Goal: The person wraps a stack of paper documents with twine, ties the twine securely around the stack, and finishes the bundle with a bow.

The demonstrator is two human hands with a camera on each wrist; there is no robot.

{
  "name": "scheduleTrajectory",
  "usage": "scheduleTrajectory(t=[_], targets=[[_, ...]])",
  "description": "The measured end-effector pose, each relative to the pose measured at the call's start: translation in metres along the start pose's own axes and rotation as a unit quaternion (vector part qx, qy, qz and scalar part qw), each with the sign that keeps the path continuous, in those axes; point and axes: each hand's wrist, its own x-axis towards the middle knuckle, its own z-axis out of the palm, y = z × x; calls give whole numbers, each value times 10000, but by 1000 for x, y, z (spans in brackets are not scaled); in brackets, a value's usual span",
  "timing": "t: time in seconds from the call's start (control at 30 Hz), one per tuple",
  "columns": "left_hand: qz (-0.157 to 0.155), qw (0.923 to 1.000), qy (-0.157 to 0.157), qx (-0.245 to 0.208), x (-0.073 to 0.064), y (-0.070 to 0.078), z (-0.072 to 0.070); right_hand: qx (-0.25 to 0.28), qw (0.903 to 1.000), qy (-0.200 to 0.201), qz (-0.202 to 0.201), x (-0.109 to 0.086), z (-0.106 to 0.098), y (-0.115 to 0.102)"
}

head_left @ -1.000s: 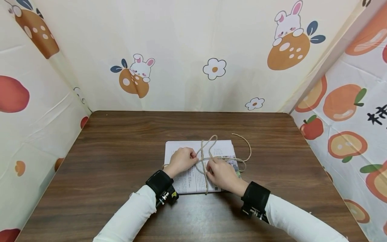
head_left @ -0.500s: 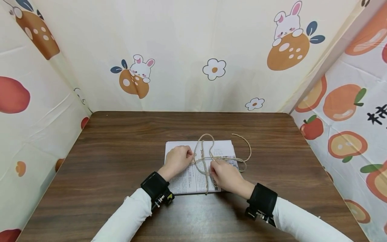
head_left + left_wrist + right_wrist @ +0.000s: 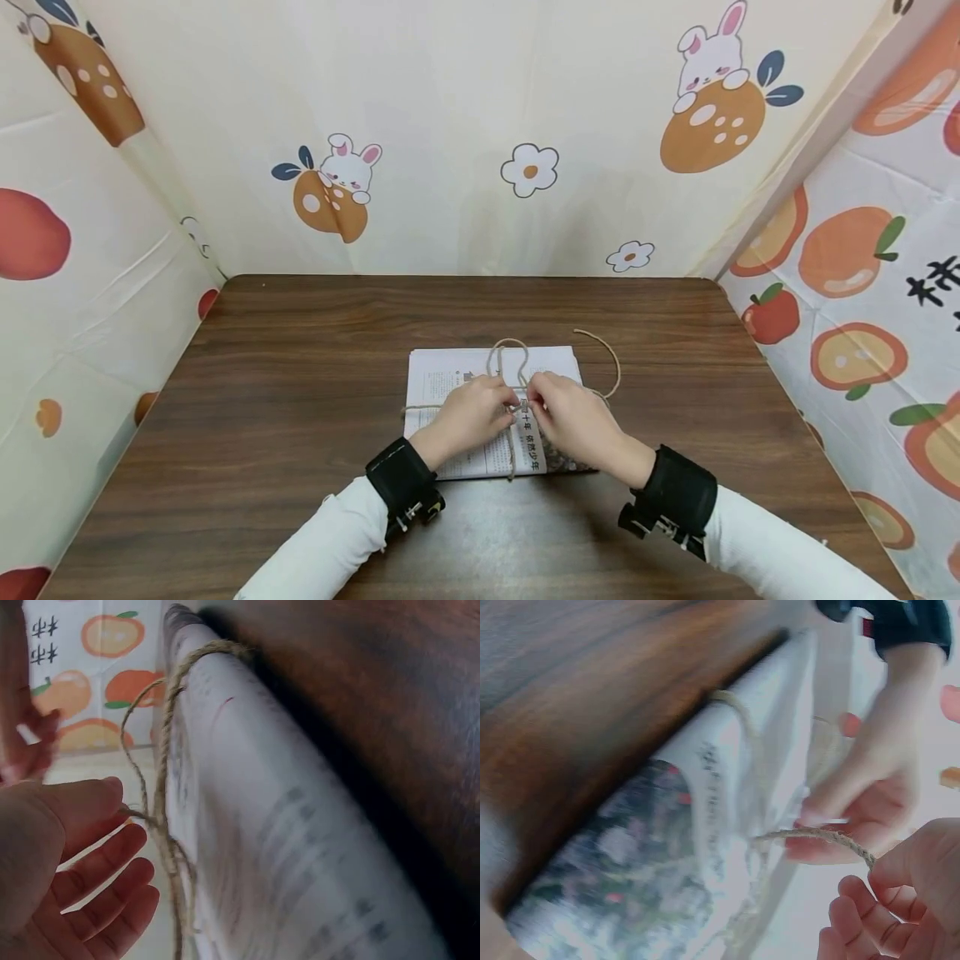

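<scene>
A flat stack of folded newspapers (image 3: pixel 438 371) lies on the table, with twine (image 3: pixel 617 358) crossing over it both ways. Above the crossing, my left hand (image 3: pixel 471 418) pinches a piece of the twine between thumb and forefinger; its other fingers are loosely bent in the left wrist view. Close beside it, my right hand (image 3: pixel 576 418) grips another stretch of twine (image 3: pixel 829 835), drawn up from the papers in the right wrist view. A loop of twine stands up toward the far edge of the stack. The crossing itself is mostly hidden by my fingers.
The brown wooden table (image 3: pixel 300 333) extends round the stack on all sides. Cloth with fruit and rabbit prints (image 3: pixel 450 125) hangs behind and at both sides. One loose twine end curls over the table beyond the stack's right side.
My left hand has moved right and nearer to me, onto the crossing, closing in on the right hand. The right hand has shifted slightly right. The twine loop at the back has become smaller.
</scene>
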Motion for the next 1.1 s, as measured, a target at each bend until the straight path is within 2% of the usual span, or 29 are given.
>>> scheduleTrajectory(t=[0.17,0.3,0.63,0.83,1.1], targets=[[54,9999,98,-52,0,-1,5,155,9998,117,27,4,-13,-2],[92,9995,239,-164,0,-1,5,166,9997,114,117,3,-16,3],[-142,9979,385,-499,-1,-2,4,115,9969,40,782,-4,-12,41],[-240,9964,457,-680,0,-2,0,160,9956,-12,921,-6,-11,64],[-207,9937,725,-835,-1,-1,-11,106,9931,-184,1153,-10,-5,94]])
